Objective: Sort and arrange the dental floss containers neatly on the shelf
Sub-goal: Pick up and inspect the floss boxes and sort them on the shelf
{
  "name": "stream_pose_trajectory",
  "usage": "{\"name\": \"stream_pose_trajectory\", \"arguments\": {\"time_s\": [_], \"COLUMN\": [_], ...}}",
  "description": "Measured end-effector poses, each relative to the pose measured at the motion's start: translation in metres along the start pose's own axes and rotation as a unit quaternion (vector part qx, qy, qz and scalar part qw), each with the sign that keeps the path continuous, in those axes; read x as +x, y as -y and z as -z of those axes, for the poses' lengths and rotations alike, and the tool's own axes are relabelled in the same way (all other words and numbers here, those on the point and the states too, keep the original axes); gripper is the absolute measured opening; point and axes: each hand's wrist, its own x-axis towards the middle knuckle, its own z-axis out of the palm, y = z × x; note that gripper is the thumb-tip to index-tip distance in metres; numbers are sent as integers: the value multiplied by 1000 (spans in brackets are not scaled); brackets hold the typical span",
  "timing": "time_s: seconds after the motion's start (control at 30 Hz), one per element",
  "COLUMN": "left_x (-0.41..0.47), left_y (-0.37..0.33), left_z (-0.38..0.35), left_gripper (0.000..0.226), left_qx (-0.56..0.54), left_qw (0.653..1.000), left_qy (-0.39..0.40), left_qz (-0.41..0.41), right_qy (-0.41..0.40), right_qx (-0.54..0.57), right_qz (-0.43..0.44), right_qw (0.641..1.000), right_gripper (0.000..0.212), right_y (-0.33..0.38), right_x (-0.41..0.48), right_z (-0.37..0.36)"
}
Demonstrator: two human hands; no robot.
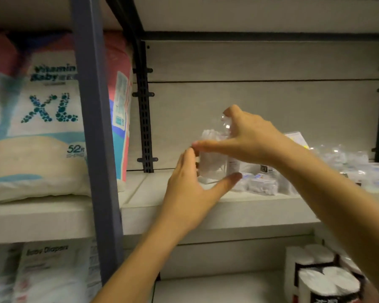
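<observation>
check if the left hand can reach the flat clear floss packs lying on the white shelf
Probably yes: the left hand has its thumb just beside the flat clear floss packs, with nothing between; the right hand sits higher, gripping the upright clear plastic container.

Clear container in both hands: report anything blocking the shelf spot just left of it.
Nothing visible. The right hand grips the clear container, the left hand touches it; the shelf left of it is bare; floss packets lie to its right.
</observation>
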Motion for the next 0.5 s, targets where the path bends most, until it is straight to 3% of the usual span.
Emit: {"name": "stream_pose_trajectory", "arguments": {"time_s": [0.07,0.13,0.23,0.3,0.4,0.5], "left_x": [-3,-6,-6,-4,-3,0], "left_y": [3,8,15,20,23,16], "left_z": [12,27,47,54,58,59], "left_gripper": [57,52,45,37,38,45], "left_qx": [-25,-109,-317,-379,-379,-234], "left_qw": [999,992,934,906,904,962], "left_qy": [-16,33,125,150,162,114], "left_qz": [22,60,107,112,116,90], "right_qy": [37,115,211,229,223,179], "right_qx": [19,98,192,225,241,260], "right_qz": [10,19,30,43,51,37], "right_qw": [999,988,958,946,943,948], "right_gripper": [93,90,87,81,77,81], "right_y": [10,13,13,11,10,9], "right_x": [-4,-6,-6,-8,-8,-3], "right_z": [-4,-1,8,9,4,-6]}}
